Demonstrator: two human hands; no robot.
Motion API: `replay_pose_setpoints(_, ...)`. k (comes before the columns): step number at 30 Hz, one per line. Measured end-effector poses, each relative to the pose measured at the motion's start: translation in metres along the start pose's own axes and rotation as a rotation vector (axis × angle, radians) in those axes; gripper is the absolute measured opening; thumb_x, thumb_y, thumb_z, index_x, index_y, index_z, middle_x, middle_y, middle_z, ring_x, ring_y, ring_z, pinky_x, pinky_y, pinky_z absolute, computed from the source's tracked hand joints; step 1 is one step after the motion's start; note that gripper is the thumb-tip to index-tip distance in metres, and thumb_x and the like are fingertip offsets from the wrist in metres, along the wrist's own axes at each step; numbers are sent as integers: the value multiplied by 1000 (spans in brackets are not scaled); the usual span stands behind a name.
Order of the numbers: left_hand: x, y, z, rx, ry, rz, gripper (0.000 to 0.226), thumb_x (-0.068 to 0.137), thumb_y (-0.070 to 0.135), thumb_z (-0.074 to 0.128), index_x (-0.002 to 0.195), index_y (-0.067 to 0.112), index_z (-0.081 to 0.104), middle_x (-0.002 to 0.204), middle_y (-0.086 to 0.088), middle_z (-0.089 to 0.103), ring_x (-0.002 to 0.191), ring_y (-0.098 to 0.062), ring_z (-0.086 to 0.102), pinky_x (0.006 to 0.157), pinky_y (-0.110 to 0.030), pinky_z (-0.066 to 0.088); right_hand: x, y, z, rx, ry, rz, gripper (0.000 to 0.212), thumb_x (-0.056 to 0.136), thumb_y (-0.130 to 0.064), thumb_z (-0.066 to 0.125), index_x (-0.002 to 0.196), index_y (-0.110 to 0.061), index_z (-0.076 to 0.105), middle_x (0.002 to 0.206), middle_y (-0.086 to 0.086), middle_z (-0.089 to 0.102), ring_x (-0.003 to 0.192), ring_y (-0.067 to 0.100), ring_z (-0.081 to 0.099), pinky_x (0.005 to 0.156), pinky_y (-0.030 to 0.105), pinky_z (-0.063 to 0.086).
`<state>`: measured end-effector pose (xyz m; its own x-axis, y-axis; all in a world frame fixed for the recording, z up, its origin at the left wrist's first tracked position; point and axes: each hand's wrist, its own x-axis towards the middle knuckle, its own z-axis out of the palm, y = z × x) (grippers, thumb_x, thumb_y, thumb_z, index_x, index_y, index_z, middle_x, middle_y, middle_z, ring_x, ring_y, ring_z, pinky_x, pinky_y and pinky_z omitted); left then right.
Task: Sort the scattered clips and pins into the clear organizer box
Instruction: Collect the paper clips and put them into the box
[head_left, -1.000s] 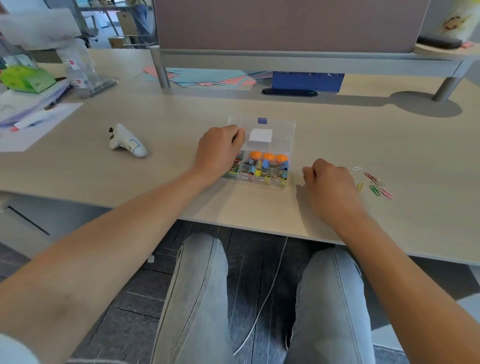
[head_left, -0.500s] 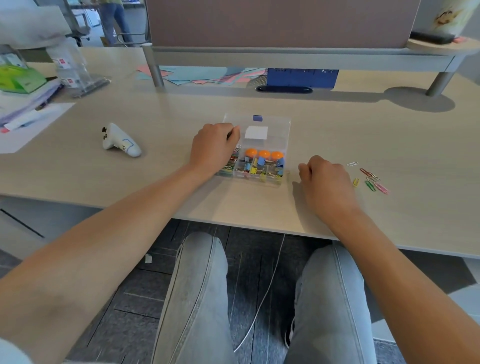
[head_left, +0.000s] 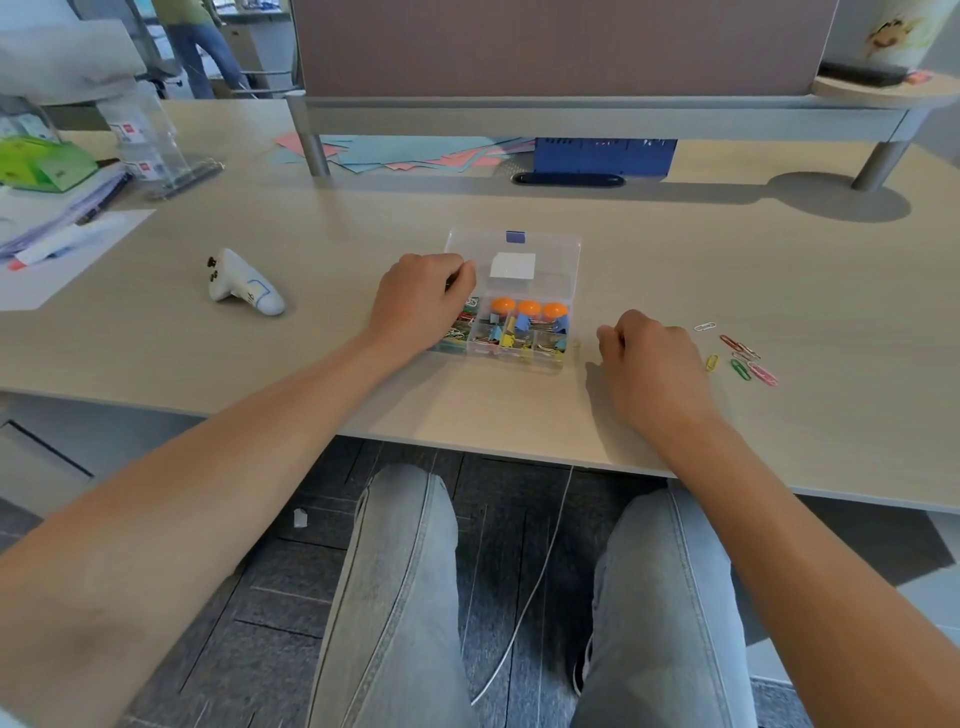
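Observation:
The clear organizer box (head_left: 566, 249) lies on the desk with its lid folded back, away from me. Its compartments hold orange push pins (head_left: 529, 309), coloured binder clips (head_left: 511, 338) and paper clips (head_left: 460, 330). My left hand (head_left: 421, 301) grips the box's left side, fingers curled over its edge. My right hand (head_left: 649, 358) rests on the desk just right of the box, fingers curled under, and I cannot see whether they hold anything. Several loose paper clips (head_left: 740, 358) lie to the right of that hand. A small pale clip (head_left: 574, 344) lies against the box's right wall.
A white handheld controller (head_left: 244, 286) lies left of the box. Papers and a pen (head_left: 62, 249) and a green packet (head_left: 41, 163) fill the far left. Coloured paper sheets (head_left: 395, 153), a blue box (head_left: 602, 156) and the partition's post (head_left: 311, 140) stand behind.
The view has shifted slightly. Both hands keep their places relative to the box and the loose clips.

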<state>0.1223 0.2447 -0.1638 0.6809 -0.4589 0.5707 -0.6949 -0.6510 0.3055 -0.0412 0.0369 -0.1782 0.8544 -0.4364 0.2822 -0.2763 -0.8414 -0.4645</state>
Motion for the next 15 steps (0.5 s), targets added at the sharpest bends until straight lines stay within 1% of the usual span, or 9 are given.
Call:
replay_pose_setpoints(3,-3,-4,-2,38,-33,40,46,102,30,45,60,11,43,48,-2,42,48,-27,44,48,-31,27,0,0,0,2,1,3,35,103,-26,41,73,-8,42,63,12,48,63,37,47,47,33,22)
replay_pose_setpoints(6,-5,-5,-4,72,-50,72,44,101,29,46,60,12,46,49,-1,45,48,-27,46,48,-30,31,-1,0,0,5,5,-10,34,102,-26,43,73,-8,42,63,12,49,63,37,47,47,33,22)
replay_pose_setpoints(9,-7,-6,-5,85,-64,94,44,101,28,47,61,12,51,49,-2,49,47,-24,49,48,-30,36,-1,1,1,9,18,-10,35,103,-27,41,74,-7,43,64,13,51,63,38,49,48,34,24)
replay_pose_setpoints(11,-7,-6,-6,96,-64,96,43,100,28,47,60,12,51,50,-4,51,47,-25,49,48,-30,36,-1,1,1,13,18,-8,37,104,-27,40,72,-8,42,64,14,51,63,38,49,49,35,25)
replay_pose_setpoints(13,-7,-7,-8,103,-63,101,42,99,27,49,59,12,50,49,-3,51,46,-24,48,48,-29,34,-1,1,1,20,17,-8,37,104,-28,40,72,-9,41,64,14,51,62,38,48,49,35,24)
replay_pose_setpoints(15,-6,-8,-11,113,-68,113,41,96,25,50,58,11,50,48,-2,48,45,-24,46,48,-31,38,-2,0,0,29,21,-6,37,104,-28,41,73,-8,43,66,15,53,63,38,49,50,35,27)
